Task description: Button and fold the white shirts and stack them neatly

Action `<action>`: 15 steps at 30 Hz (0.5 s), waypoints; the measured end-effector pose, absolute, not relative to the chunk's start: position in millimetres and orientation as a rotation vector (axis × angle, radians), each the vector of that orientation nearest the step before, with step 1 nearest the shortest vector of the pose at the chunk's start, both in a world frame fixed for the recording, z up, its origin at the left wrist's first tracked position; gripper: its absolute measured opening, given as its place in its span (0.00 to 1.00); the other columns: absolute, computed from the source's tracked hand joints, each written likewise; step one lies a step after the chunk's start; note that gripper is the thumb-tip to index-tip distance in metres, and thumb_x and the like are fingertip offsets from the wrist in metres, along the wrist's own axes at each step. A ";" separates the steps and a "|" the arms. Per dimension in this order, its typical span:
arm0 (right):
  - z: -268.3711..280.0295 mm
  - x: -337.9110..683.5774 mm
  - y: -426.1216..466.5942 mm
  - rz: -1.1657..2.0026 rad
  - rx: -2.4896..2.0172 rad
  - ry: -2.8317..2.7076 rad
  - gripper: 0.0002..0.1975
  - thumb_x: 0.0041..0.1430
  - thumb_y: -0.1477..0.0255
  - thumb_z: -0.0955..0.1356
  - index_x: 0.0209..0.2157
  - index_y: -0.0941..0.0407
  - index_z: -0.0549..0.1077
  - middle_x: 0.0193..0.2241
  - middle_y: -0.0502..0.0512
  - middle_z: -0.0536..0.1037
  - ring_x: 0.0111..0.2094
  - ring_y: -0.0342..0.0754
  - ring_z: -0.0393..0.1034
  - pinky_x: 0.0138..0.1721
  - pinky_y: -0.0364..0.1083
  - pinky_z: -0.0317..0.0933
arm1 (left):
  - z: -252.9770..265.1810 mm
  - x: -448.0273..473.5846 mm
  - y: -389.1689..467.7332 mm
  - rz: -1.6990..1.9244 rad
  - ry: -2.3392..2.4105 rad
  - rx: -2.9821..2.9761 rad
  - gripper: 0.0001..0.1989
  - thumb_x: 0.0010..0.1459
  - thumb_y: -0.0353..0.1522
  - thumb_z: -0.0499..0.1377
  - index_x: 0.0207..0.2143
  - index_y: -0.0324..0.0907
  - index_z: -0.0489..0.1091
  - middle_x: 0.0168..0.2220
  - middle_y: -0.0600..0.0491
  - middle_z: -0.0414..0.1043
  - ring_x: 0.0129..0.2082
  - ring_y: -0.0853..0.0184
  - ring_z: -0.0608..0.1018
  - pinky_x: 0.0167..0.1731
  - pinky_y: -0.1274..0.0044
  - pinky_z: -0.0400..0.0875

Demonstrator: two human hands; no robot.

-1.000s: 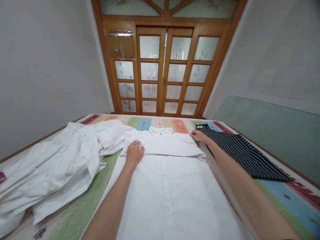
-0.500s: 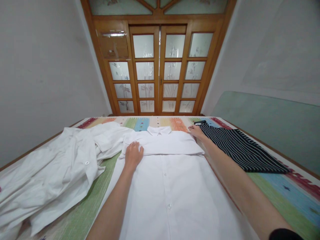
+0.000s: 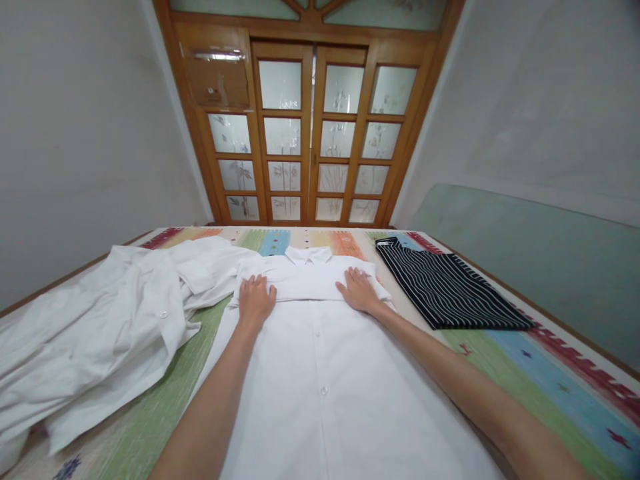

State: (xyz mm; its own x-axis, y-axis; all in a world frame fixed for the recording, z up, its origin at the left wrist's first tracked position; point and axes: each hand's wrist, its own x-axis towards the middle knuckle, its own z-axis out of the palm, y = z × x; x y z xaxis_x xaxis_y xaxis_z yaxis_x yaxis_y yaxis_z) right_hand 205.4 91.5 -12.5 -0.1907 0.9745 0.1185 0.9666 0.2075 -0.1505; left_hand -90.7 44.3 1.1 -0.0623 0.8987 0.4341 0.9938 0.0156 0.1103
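Spread out before me is a white button-up shirt [image 3: 320, 380], its collar [image 3: 308, 255] pointing away and its sleeves laid across the chest in a horizontal band. My left hand [image 3: 256, 299] rests flat on the left end of that band, fingers stretched out. On the band's right part lies my right hand [image 3: 358, 289], palm down with the fingers spread. Both hands press on the cloth without gripping it. The shirt's lower end runs out of view toward me.
To the left is a crumpled white shirt [image 3: 115, 320], touching the laid-out one near its shoulder. A folded black-and-white striped garment [image 3: 450, 283] lies at the right. Everything rests on a colourful patterned cover [image 3: 530, 373]. Wooden glass-paned doors [image 3: 310, 133] stand beyond.
My right hand has moved left from beside the shirt's right shoulder onto the sleeve band. My left hand stays on the band's left end. The camera view has shifted slightly.
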 end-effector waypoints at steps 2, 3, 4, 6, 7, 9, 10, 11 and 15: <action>-13.8 209.7 84.2 0.031 -1.917 -2.241 0.36 0.68 0.56 0.54 0.65 0.72 0.52 0.67 0.73 0.49 0.69 0.60 0.39 0.66 0.54 0.34 | 0.5 -91.7 43.2 -0.526 -2.082 -1.979 0.21 0.61 0.34 0.49 0.54 0.37 0.70 0.58 0.42 0.69 0.61 0.52 0.66 0.61 0.61 0.56; -12.1 213.0 82.5 0.030 -1.939 -2.219 0.37 0.67 0.56 0.54 0.65 0.72 0.52 0.67 0.72 0.49 0.69 0.59 0.39 0.66 0.53 0.34 | 0.3 -92.0 42.5 -0.507 -2.093 -1.993 0.22 0.62 0.34 0.49 0.55 0.36 0.69 0.59 0.42 0.68 0.62 0.52 0.64 0.61 0.61 0.55; -9.6 216.4 81.8 0.038 -1.962 -2.197 0.37 0.67 0.56 0.54 0.65 0.72 0.51 0.68 0.72 0.48 0.69 0.58 0.39 0.66 0.53 0.34 | 0.2 -92.4 41.9 -0.490 -2.100 -2.008 0.23 0.62 0.35 0.48 0.56 0.35 0.68 0.60 0.41 0.66 0.63 0.52 0.63 0.61 0.61 0.54; -4.3 221.9 82.0 0.066 -2.002 -2.152 0.38 0.67 0.55 0.54 0.66 0.72 0.50 0.68 0.72 0.48 0.69 0.58 0.39 0.66 0.53 0.35 | -0.3 -93.1 40.5 -0.470 -2.107 -2.039 0.25 0.63 0.35 0.48 0.58 0.34 0.65 0.62 0.40 0.63 0.65 0.51 0.60 0.62 0.60 0.53; -2.3 223.6 82.4 0.079 -2.021 -2.129 0.39 0.66 0.55 0.54 0.66 0.72 0.49 0.68 0.73 0.48 0.69 0.58 0.39 0.66 0.53 0.35 | -0.7 -93.5 39.9 -0.470 -2.107 -2.051 0.25 0.63 0.36 0.48 0.59 0.33 0.65 0.63 0.40 0.62 0.65 0.50 0.60 0.62 0.60 0.53; -0.3 225.1 83.4 0.096 -2.047 -2.090 0.39 0.66 0.54 0.54 0.66 0.71 0.49 0.68 0.72 0.48 0.69 0.58 0.39 0.66 0.54 0.35 | -1.9 -94.3 39.1 -0.486 -2.103 -2.063 0.26 0.63 0.36 0.48 0.59 0.34 0.64 0.63 0.40 0.61 0.65 0.50 0.59 0.62 0.59 0.52; -0.4 225.2 83.9 0.102 -2.053 -2.079 0.39 0.66 0.54 0.54 0.66 0.71 0.49 0.68 0.72 0.48 0.69 0.58 0.39 0.66 0.54 0.34 | -2.5 -94.7 38.8 -0.499 -2.101 -2.065 0.26 0.63 0.36 0.49 0.60 0.35 0.64 0.63 0.40 0.61 0.65 0.50 0.59 0.62 0.58 0.52; -0.9 225.1 84.2 0.105 -2.054 -2.073 0.39 0.66 0.54 0.54 0.66 0.71 0.48 0.68 0.72 0.48 0.69 0.58 0.39 0.66 0.54 0.34 | -3.1 -95.0 38.6 -0.511 -2.101 -2.065 0.26 0.63 0.36 0.49 0.60 0.35 0.64 0.63 0.40 0.61 0.65 0.50 0.59 0.62 0.58 0.52; -4.1 224.5 84.7 0.085 -2.040 -2.078 0.40 0.66 0.53 0.54 0.66 0.71 0.48 0.67 0.73 0.49 0.69 0.58 0.39 0.66 0.55 0.34 | -4.4 -95.5 37.3 -0.521 -2.107 -2.075 0.26 0.63 0.37 0.49 0.60 0.36 0.64 0.63 0.41 0.61 0.65 0.50 0.59 0.63 0.58 0.51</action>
